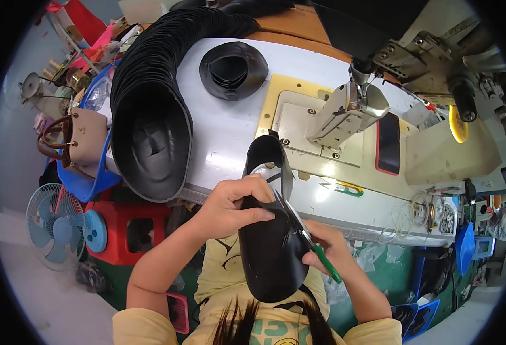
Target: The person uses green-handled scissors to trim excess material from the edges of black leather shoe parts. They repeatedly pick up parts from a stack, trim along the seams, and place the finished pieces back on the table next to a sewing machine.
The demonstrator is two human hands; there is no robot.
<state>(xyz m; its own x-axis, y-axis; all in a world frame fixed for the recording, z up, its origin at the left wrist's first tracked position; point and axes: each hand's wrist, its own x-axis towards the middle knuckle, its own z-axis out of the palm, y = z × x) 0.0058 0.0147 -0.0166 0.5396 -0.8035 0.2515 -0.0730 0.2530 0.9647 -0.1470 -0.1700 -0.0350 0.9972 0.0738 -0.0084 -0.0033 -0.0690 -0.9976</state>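
Note:
A black, leather-like shoe upper [270,264] hangs in front of me at the table's front edge, its two openings facing up and away. My left hand [238,201] pinches its edge between thumb and fingers, near the middle of the piece. Scissors with green handles [326,264] are in my right hand [329,244], to the right of the upper. Their blades point up and left and lie along the upper's edge, close to my left fingertips. Whether the blades are closed on the material I cannot tell. My right fingers are partly hidden behind the handles.
A long nested row of black uppers [152,138] curves along the table's left. A smaller black stack [253,66] sits behind. At right are the sewing machine [336,123], a red-edged phone [387,144] and yellow-green thread snips [345,187]. A fan [63,230] and red stool [115,215] stand lower left.

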